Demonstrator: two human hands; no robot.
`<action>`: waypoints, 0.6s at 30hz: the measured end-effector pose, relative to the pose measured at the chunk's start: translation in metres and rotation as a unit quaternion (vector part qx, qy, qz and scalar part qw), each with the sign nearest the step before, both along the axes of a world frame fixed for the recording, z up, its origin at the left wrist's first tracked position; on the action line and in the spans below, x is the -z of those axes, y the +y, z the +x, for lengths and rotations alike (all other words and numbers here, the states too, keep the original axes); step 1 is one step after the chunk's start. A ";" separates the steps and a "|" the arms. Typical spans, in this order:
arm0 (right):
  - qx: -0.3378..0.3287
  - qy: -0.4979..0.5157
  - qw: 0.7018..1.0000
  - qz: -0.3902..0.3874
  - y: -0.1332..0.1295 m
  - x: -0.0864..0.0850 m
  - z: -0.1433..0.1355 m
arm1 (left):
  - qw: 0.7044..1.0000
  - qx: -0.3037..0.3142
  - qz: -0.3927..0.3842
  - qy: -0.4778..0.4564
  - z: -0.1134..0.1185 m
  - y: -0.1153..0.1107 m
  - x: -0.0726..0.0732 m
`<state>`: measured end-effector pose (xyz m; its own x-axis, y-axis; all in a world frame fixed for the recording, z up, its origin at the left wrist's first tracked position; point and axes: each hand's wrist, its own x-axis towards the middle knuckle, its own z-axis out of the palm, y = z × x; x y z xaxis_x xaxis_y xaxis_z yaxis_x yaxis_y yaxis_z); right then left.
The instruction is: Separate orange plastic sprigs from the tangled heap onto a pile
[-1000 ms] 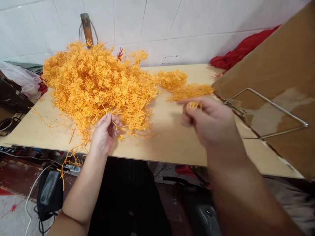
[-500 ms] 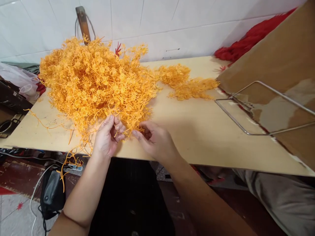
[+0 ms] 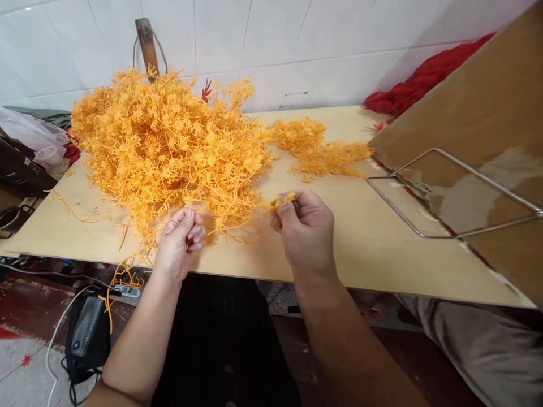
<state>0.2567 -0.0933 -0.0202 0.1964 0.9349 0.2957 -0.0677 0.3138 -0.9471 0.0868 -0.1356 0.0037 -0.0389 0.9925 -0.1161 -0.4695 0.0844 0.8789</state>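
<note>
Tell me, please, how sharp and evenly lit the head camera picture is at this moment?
Head view: both hands are sharp, the left hand and right hand; soft, even light throws faint shadows on the table; glare patches sit on the cardboard; the wide lens bends the wall tiles.

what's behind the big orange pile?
Behind the big orange pile: white tiled wall, a brown handle with wire loop poking above, and one red sprig. The handle's lower part and the table's back edge there are covered.
</note>
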 end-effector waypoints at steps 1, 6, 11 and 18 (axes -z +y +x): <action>-0.013 -0.004 1.000 0.005 -0.005 -0.002 -0.003 | 0.999 0.003 0.003 0.043 0.001 0.000 0.001; -0.068 -0.069 0.995 0.004 -0.032 -0.005 -0.018 | 0.941 0.031 0.115 0.318 0.011 -0.002 0.011; -0.061 -0.156 0.985 0.050 -0.046 0.000 -0.026 | 0.913 0.043 0.156 0.374 0.018 0.000 0.018; -0.024 -0.237 0.963 0.124 -0.059 0.008 -0.039 | 0.952 -0.043 0.116 0.280 0.030 -0.007 0.016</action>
